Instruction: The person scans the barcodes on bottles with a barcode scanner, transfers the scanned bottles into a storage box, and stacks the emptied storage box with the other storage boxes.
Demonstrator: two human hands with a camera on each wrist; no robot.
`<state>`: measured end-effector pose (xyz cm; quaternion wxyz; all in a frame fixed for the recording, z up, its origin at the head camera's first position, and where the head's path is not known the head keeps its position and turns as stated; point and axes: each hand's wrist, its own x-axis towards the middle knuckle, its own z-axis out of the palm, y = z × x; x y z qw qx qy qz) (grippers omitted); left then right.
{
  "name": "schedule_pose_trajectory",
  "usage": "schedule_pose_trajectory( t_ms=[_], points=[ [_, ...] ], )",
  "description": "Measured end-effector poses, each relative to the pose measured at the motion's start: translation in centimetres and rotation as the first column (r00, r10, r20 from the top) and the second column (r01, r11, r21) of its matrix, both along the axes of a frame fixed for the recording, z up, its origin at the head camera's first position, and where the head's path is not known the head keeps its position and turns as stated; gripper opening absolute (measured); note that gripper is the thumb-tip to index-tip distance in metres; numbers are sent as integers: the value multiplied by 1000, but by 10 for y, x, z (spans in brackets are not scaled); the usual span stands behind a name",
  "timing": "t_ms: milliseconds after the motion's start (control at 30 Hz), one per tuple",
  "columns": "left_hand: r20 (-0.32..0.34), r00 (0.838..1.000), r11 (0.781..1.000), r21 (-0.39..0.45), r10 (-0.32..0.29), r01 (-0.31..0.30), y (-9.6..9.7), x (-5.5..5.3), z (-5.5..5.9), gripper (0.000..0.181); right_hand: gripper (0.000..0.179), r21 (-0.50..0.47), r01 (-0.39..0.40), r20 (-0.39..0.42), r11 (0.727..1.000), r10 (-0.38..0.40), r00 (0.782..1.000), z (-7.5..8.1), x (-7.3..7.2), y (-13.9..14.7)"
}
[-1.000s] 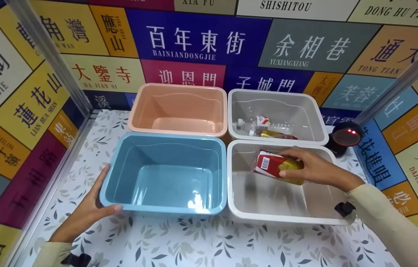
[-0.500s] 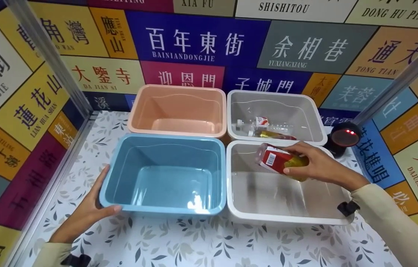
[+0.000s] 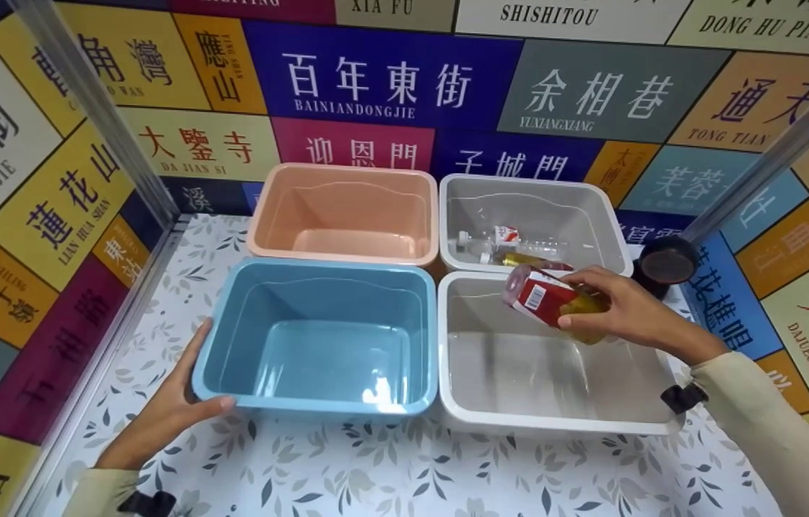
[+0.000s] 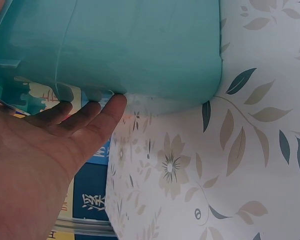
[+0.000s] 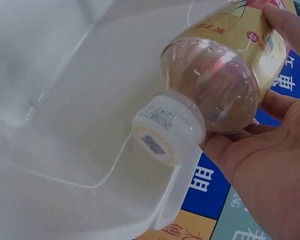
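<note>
My right hand (image 3: 627, 316) grips a plastic bottle (image 3: 546, 296) with a red and yellow label. It is held tilted over the back part of the near light-grey bin (image 3: 562, 424). The right wrist view shows the bottle's white cap (image 5: 167, 129) and clear shoulder, with the fingers and thumb around the labelled body. My left hand (image 3: 173, 398) rests against the near left corner of the blue bin (image 3: 318, 408), thumb at the front rim. Its fingers (image 4: 97, 125) lie fairly straight along the bin's outer side in the left wrist view.
Behind stand a peach bin (image 3: 343, 248) and another grey bin (image 3: 619, 244) with several bottles (image 3: 519, 248) inside. A black round-headed device (image 3: 666, 264) stands right of the bins. Sign-patterned walls (image 3: 390, 72) enclose the leaf-patterned table (image 3: 347, 467).
My right hand has raised the bottle slightly and moved it right, toward the back of the near grey bin. My left hand stays in place. The device's red lights have gone out.
</note>
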<state>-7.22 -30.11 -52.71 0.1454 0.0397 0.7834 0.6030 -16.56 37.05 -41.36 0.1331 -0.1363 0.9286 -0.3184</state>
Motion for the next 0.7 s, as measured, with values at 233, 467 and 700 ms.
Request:
schedule_pose_trajectory(
  t_ms=[233,467,700],
  points=[
    [-5,1000,1000,-5,-3,3,-1,-1,-2,116,73,-9,15,5,1000,-15,1000,3,1,7],
    [13,1000,1000,13,-7,7,0,-2,-2,115,73,-20,41,-35,999,-41,999,7,2,18],
    [30,1000,1000,13,0,-1,0,-1,0,115,68,-29,45,-84,999,-48,995,11,1,27]
  ],
)
